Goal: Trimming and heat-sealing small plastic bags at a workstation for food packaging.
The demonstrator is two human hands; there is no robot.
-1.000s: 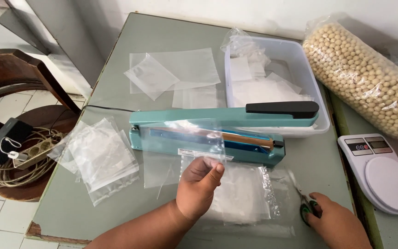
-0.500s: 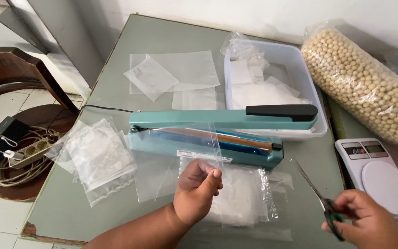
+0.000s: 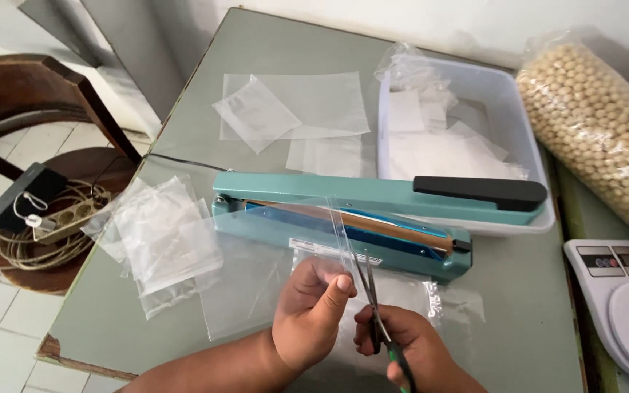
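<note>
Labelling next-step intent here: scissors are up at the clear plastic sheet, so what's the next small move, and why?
Probably close the scissors for one short snip. The right hand holds them with the blades parted at the clear plastic sheet, which the left hand pinches up in front of the teal heat sealer. No cut shows yet.

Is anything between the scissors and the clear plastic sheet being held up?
Nothing visible. The right hand has the scissors blades right at the clear plastic sheet, which the left hand pinches in front of the teal heat sealer.
</note>
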